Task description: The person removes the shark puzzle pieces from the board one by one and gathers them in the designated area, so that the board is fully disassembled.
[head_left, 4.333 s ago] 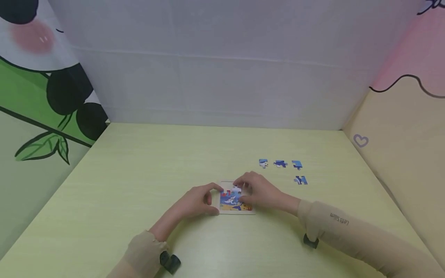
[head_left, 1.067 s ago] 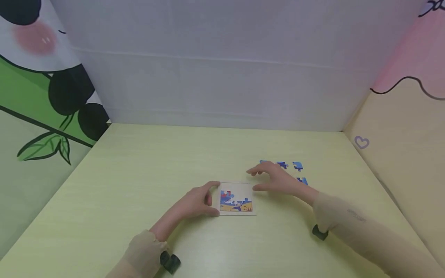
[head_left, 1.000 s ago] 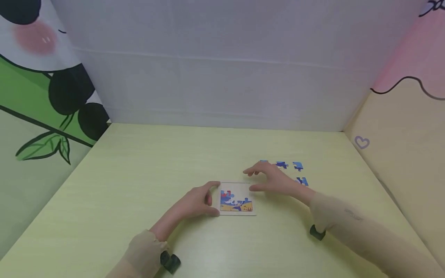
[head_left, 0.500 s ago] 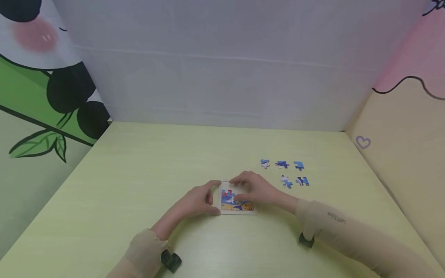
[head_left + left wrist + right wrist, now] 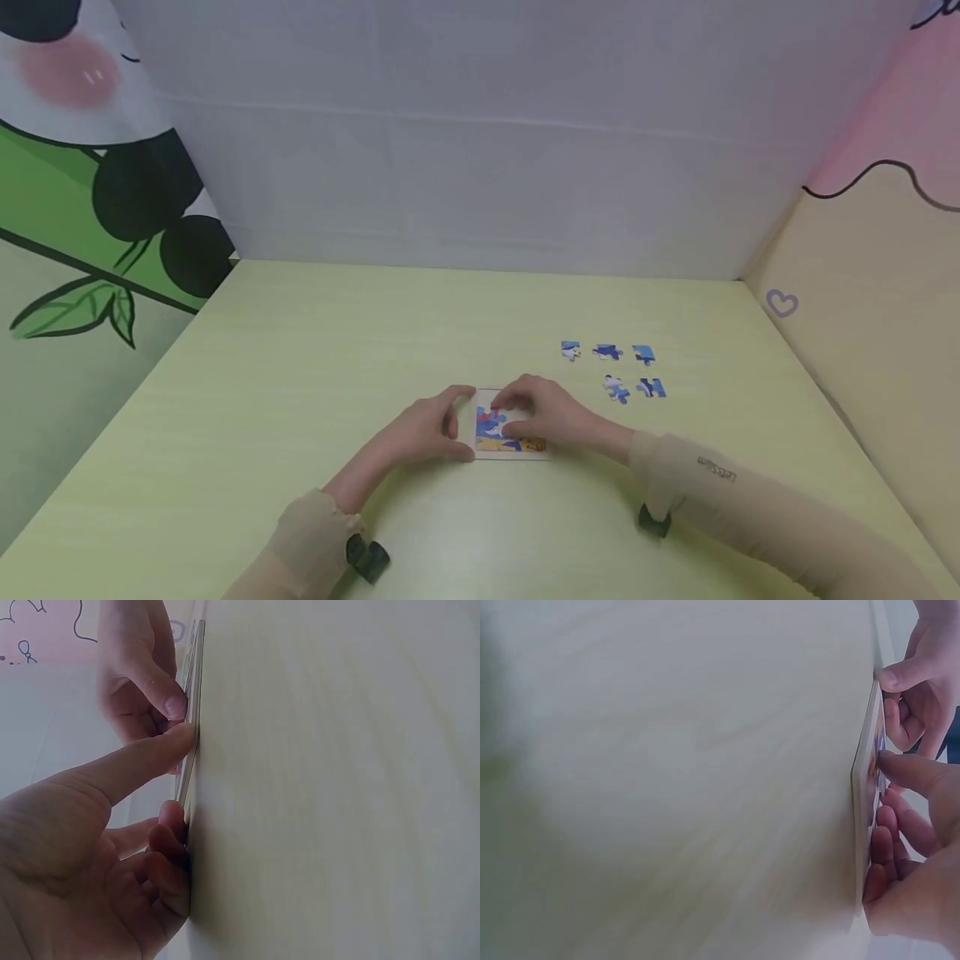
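A small square jigsaw board (image 5: 513,456) lies on the table, with a picture in blue, red and yellow partly filling it. My left hand (image 5: 427,429) holds the board by its left edge, index finger at the far corner and thumb at the near one. My right hand (image 5: 551,412) is over the board's right part, thumb and index finger bent onto a puzzle piece (image 5: 492,423) in the picture. In the right wrist view, its thumb (image 5: 904,766) touches the picture side. The hand hides much of the board's right side.
Several loose puzzle pieces lie right of the board: a far row with a white-and-blue piece (image 5: 571,351), and a nearer row with a blue piece (image 5: 652,387). A grey-white wall (image 5: 480,192) stands behind the table (image 5: 337,333), with patterned walls at both sides.
A white-and-blue piece went from the board to the loose ones on the right. My right hand moved back left onto the board, and its fingers drew together. My left hand stays put.
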A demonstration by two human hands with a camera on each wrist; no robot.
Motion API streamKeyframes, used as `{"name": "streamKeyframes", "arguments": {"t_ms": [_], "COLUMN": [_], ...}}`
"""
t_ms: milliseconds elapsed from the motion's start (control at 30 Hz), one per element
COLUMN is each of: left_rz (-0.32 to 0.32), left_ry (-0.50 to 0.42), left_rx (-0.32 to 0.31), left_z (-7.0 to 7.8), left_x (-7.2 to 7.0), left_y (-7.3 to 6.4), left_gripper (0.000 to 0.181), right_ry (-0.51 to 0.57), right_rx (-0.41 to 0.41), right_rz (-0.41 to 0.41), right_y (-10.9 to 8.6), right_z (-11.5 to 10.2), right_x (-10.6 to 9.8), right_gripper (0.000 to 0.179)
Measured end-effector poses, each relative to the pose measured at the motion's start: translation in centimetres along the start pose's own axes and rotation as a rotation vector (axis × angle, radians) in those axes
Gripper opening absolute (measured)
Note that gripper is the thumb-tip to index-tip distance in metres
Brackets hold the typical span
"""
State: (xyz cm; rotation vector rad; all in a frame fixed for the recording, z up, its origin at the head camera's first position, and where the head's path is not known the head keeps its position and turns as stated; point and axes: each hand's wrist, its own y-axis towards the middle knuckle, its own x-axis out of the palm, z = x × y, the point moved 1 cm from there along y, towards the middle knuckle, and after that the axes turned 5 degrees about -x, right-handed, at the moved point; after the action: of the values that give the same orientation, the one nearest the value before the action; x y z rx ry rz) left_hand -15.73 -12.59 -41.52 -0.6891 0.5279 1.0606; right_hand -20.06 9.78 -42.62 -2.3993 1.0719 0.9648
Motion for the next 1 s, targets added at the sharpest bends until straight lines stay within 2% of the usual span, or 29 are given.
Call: {"name": "streamKeyframes", "arguments": {"t_ms": [467, 767, 1000], "left_rz": [0.001, 0.002, 0.004], "left_ry": [-0.009, -0.002, 0.006], "left_rx": [-0.020, -0.021, -0.019], "left_z": [0.01, 0.07, 0.06], "left_x": [0.04, 0.02, -0.03], "left_y": [-0.01, -0.03, 0.00], "left_gripper": [0.084, 0.084, 0.084], "right_ry": [0.068, 0.021, 0.018], "right_rx": [-0.044, -0.054, -0.049], "right_rz": [-0.023, 0.017, 0.014], "right_y": [-0.06, -0.22, -0.13], "right_z": [-0.82, -0.74, -0.60], "right_x": [0.00, -0.13, -0.16], "right_gripper": [0.030, 0.026, 0.025]}}
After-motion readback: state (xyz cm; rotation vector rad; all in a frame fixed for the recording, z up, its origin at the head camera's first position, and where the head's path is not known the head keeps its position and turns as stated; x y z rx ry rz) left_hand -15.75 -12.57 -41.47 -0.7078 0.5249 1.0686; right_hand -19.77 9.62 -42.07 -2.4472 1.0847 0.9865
